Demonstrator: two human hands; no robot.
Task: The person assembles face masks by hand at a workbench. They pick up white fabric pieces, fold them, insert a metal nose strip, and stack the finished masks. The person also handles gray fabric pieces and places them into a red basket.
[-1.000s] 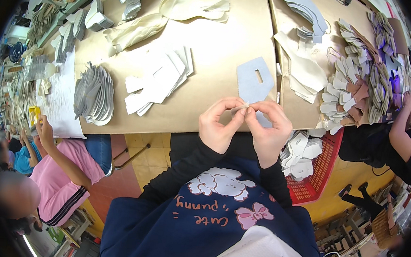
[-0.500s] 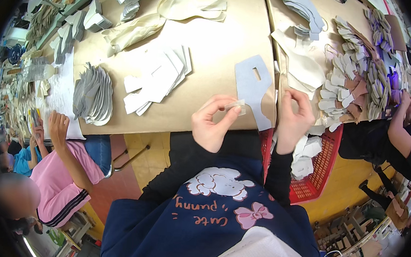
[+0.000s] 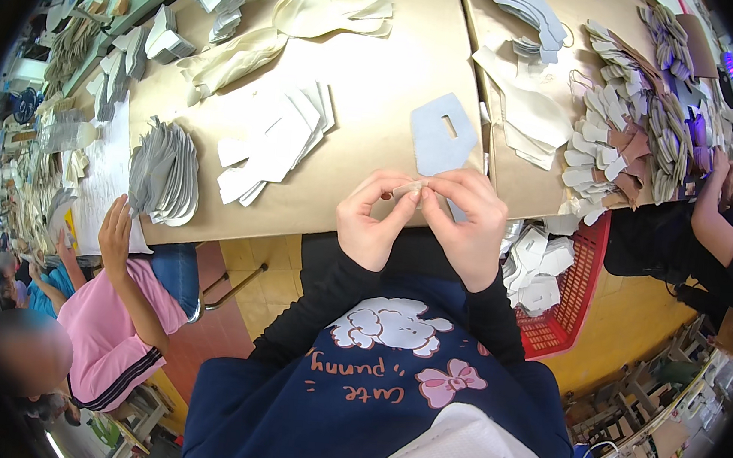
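Observation:
Both my hands meet above the table's near edge, fingertips together. Pinched in my left hand (image 3: pixel 370 221) is a small, pale translucent strip (image 3: pixel 409 188). The thumb and finger of my right hand (image 3: pixel 468 224) close on the strip's other end. Just beyond the fingers lies a flat blue-grey cut piece (image 3: pixel 437 148) with a slot in it, its lower part hidden behind my right hand. A spread stack of white cut pieces (image 3: pixel 279 140) sits to the left of my hands.
Grey cut pieces (image 3: pixel 164 172) stand stacked at the left edge; cream pieces (image 3: pixel 332 15) lie farther back. White sheets (image 3: pixel 526 112) rest on the right table section. A red basket (image 3: pixel 584 285) with white pieces stands below. People sit left, in a pink shirt (image 3: pixel 117 330), and right.
My right hand has moved left to join my left hand at the strip. The person in pink has shifted a hand at the table's left edge.

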